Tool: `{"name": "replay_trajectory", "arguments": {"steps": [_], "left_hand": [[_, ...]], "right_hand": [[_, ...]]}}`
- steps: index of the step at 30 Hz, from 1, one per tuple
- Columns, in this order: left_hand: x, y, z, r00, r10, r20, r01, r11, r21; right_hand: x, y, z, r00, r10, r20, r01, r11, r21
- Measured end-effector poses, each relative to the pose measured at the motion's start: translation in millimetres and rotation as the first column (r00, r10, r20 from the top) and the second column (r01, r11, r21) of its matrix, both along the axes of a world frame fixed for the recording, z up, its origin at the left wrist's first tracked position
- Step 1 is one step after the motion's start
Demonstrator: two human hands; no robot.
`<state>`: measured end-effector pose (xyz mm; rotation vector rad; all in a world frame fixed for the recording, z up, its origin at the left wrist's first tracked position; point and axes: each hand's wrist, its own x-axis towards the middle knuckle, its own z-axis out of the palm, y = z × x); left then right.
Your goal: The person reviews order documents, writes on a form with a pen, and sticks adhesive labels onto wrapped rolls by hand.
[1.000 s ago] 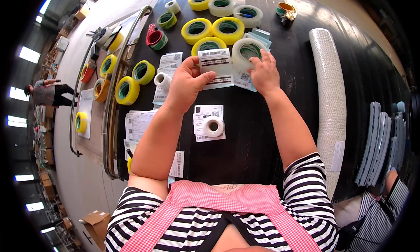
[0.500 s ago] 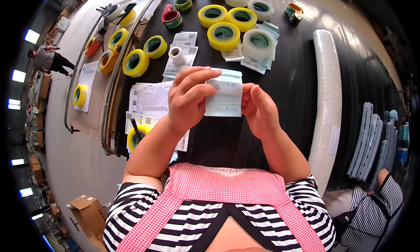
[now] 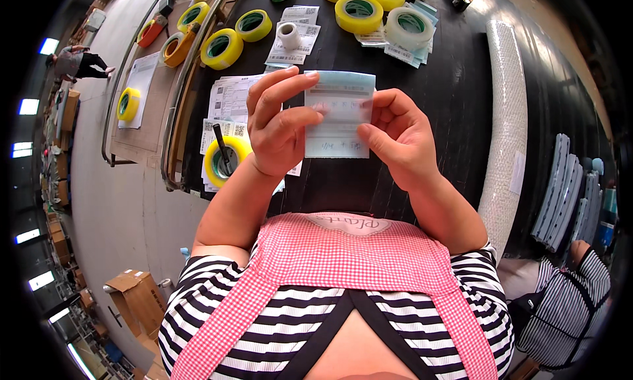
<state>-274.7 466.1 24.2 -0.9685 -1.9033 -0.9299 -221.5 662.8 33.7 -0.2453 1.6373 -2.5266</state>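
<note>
Both hands hold up a pale blue and white paper slip [image 3: 340,116] close to me, above the black table [image 3: 455,83]. My left hand [image 3: 280,126] pinches the slip's left edge, thumb in front and fingers over the top corner. My right hand [image 3: 395,136] grips its right edge with thumb and bent fingers. Directly under my left wrist lies a yellow tape roll [image 3: 223,161] with a dark pen standing in its core, resting on printed label sheets [image 3: 227,103].
Several yellow tape rolls [image 3: 359,9], a clear tape roll [image 3: 409,25] and a small white roll [image 3: 288,35] sit further back among labels. A long white bubble-wrap roll [image 3: 506,116] lies at the right. A metal rail [image 3: 178,96] and side bench with more rolls run along the left. Cardboard boxes [image 3: 135,297] stand on the floor.
Both hands have pulled the paper slip from the far tape rolls back toward my chest and raised it. The view has tilted down, so the rolls sit higher in the picture.
</note>
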Motion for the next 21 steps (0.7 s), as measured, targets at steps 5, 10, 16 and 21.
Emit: {"name": "replay_trajectory", "arguments": {"steps": [5, 10, 16, 21], "left_hand": [[8, -8, 4, 0.999, 0.005, -0.032, -0.004, 1.000, 0.024], [20, -13, 0, 0.999, 0.034, -0.029, -0.034, 0.999, 0.003], [45, -3, -14, 0.954, 0.118, -0.274, -0.175, 0.965, -0.196], [56, 5, -18, 0.963, 0.026, -0.267, -0.119, 0.933, -0.339]], "right_hand": [[7, -7, 5, 0.998, 0.008, -0.058, -0.007, 1.000, 0.021], [10, -8, 8, 1.000, 0.000, -0.015, 0.001, 1.000, 0.031], [-4, -2, 1, 0.985, -0.149, 0.087, 0.147, 0.988, 0.038], [-10, 1, -10, 0.988, -0.048, 0.148, 0.061, 0.994, -0.087]]}}
